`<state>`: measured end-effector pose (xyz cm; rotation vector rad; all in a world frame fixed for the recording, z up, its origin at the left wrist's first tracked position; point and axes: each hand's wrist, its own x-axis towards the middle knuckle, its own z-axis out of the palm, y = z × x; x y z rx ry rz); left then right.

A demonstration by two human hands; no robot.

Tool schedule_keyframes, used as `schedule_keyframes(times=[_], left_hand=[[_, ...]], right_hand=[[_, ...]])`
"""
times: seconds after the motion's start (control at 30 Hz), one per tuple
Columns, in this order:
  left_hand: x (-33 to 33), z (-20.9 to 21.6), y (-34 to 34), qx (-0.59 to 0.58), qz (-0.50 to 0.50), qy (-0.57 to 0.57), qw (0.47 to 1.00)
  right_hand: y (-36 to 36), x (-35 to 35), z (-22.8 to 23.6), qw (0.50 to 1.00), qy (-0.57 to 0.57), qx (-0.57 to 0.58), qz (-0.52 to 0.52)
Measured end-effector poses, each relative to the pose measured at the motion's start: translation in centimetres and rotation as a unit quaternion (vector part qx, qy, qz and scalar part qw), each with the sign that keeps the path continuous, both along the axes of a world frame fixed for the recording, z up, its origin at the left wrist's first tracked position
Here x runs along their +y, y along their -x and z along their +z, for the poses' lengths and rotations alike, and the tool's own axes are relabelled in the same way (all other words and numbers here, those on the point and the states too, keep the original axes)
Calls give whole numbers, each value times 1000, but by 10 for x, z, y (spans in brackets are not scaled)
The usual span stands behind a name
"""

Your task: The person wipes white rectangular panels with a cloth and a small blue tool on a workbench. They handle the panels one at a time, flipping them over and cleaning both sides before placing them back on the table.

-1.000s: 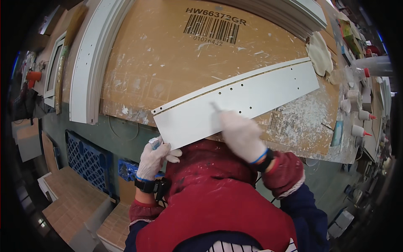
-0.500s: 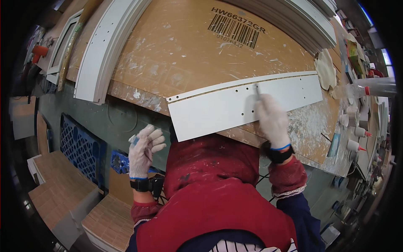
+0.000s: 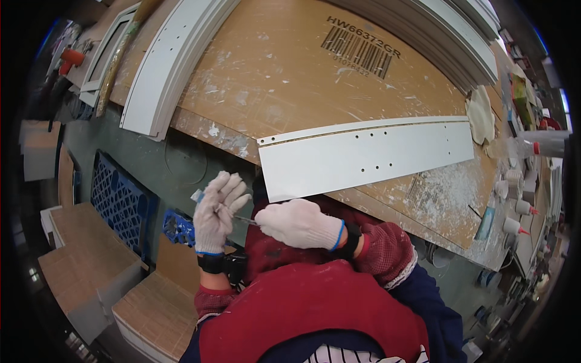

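My right hand (image 3: 299,224), in a white knit glove, is closed round a thin metal tool (image 3: 245,220). The tool's tip reaches the palm side of my left hand (image 3: 216,209); I cannot tell whether it touches. That left hand is gloved too and held palm up, fingers loosely curled and apart. A small pale-blue and white bit (image 3: 197,195) shows at its thumb side; what it is I cannot make out. Above both hands lies a long white panel (image 3: 327,163) with a groove along its far edge and several small dark holes.
The panel rests on a paint-flecked cardboard-topped bench (image 3: 254,97). White boards are stacked at the left (image 3: 163,66) and far right (image 3: 436,36). A cream cloth (image 3: 481,115), a clear bottle (image 3: 548,145) and white glue bottles (image 3: 514,226) stand right. A blue pallet (image 3: 121,199) sits lower left.
My right hand has come off the panel and moved left and toward me, bringing the tool to my left hand. The left hand stays palm up. The whole view has shifted slightly.
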<state>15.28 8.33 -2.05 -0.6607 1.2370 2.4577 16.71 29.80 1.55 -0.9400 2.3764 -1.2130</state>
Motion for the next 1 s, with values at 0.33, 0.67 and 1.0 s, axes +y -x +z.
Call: schedule_keyframes(times=[0.33,0.67,1.0], left_hand=[[21,73,-30,120,-227,190,947],[60,52,-5,182,-134,155,962],[47,70,-13,183,-256,242,918]], right_hand=[[7,2,24,951,180,-219,-127],[1,-3,34,908,230,-223,-270],[8,5,21,900,261,-320,-139]])
